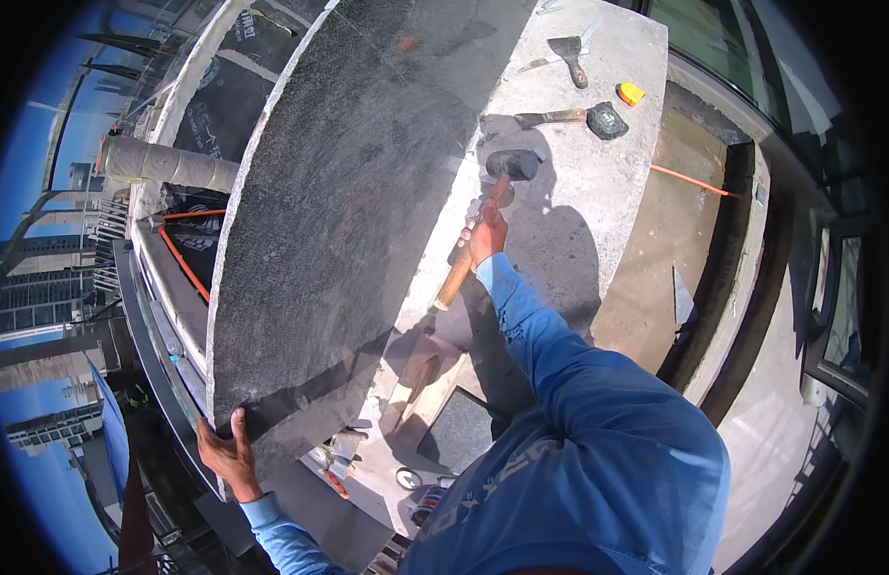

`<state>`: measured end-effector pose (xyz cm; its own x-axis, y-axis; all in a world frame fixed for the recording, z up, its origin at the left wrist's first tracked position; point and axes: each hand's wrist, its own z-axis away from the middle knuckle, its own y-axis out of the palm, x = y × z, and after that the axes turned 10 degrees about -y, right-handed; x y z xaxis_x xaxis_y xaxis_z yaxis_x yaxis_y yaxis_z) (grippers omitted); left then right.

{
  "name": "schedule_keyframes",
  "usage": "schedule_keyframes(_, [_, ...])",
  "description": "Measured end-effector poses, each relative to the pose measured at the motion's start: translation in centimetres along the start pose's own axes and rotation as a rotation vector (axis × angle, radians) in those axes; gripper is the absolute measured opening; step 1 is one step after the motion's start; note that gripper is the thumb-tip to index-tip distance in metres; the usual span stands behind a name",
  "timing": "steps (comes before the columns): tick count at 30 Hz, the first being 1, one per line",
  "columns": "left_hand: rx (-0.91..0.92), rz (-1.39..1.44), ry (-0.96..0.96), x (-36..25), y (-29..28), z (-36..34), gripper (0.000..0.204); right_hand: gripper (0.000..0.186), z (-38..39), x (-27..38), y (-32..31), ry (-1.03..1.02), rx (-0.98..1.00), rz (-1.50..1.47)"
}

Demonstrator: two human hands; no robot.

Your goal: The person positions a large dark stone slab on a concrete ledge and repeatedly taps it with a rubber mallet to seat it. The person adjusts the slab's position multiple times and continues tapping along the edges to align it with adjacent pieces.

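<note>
A long dark grey stone slab (339, 192) with a curved outer edge stretches from the near left to the far side. At its near left corner is my left hand (231, 458), thumb on top and the fingers along the outer edge, gripping it. My right hand (485, 233) is closed around the wooden handle of a mallet (453, 279) with a black head (512, 165). The mallet is over the pale concrete surface just right of the slab, its head pointing away from me. Shadows of my body and arm fall across the concrete and slab.
On the concrete ledge (617, 206) lie a scraper (572, 62), a second mallet (569, 117) and a yellow tape measure (630, 93). A recessed trough (646, 259) runs along the right. Near my body are a dark square tile (456, 431) and small tools. A drop with buildings lies left.
</note>
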<state>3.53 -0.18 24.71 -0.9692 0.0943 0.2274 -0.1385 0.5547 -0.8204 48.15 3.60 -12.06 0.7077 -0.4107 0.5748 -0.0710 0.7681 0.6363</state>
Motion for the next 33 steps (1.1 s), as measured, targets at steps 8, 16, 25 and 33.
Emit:
schedule_keyframes(8, [0.030,0.044,-0.014,-1.3,-0.1,-0.9,0.074,0.031,-2.6,-1.1,3.1,0.186,0.137,0.073])
schedule_keyframes(16, [-0.002,0.050,0.016,-1.7,-0.4,-1.2,0.073,0.042,1.3,-0.8,5.1,0.034,-0.398,-0.285])
schedule_keyframes(25, [-0.009,0.092,0.026,-2.6,-1.3,-0.8,0.060,0.048,0.2,2.0,0.6,0.155,0.047,-0.028])
schedule_keyframes(33, [-0.056,0.079,0.038,-2.2,-0.8,-1.5,0.062,0.048,-1.2,-2.7,1.2,0.255,0.143,0.078])
